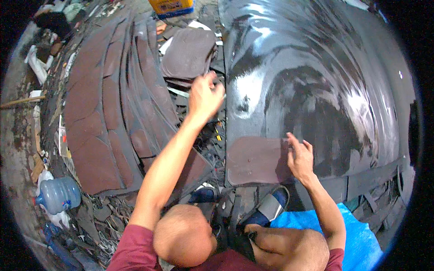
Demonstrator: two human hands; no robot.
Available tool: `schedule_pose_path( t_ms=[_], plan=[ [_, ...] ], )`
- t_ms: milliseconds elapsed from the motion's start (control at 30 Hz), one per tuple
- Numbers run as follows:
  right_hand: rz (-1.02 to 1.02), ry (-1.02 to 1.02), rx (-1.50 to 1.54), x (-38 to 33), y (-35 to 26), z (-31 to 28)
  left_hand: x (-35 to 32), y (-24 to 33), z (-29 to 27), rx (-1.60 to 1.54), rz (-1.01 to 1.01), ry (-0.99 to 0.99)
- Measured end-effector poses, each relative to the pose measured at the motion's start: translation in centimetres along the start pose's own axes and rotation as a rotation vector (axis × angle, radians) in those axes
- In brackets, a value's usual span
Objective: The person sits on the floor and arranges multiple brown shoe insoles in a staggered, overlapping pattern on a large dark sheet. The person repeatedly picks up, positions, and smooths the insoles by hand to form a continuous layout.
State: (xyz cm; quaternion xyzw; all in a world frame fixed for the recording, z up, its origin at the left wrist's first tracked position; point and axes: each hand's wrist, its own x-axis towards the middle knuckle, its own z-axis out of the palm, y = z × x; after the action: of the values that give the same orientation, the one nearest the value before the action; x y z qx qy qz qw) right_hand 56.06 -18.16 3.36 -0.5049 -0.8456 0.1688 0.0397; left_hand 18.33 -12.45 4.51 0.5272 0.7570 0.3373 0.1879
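Note:
My left hand [206, 95] is at the near right edge of a stack of brown rounded flat pieces [189, 53]. Its fingers are curled together and a little blurred; what they hold, if anything, I cannot make out. A similar brown flat piece [255, 160] lies on the near left corner of a large glossy black sheet [253, 90]. Over that piece's right edge is my right hand [300, 158], open, with the index finger stretched out and the thumb apart. Whether it touches the piece I cannot tell.
Layered brown sheets [86, 104] spread out on the left. A yellow and blue container [172, 7] stands at the far side. Dark scraps [108, 212] litter the ground near a clear blue water jug [58, 195]. A blue sheet [357, 235] lies at the near right.

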Motion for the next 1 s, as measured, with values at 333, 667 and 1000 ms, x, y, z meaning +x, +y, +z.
schedule_pose_path(
  t_ms=[333, 667, 1000],
  plan=[
    [-0.071, 0.372, 0.321, 3.9, -1.2, -0.3, 15.3, -11.6, -5.5, 0.577, -0.59, 0.004],
    [-0.062, 0.451, 0.417, 6.6, -1.1, 0.5, 17.6, -12.6, -7.4, 0.711, -0.602, 0.098],
    [0.064, 0.568, 0.734, 10.2, 0.2, -1.8, 7.0, -2.4, -0.6, 0.156, 0.569, 0.113]
  ],
)
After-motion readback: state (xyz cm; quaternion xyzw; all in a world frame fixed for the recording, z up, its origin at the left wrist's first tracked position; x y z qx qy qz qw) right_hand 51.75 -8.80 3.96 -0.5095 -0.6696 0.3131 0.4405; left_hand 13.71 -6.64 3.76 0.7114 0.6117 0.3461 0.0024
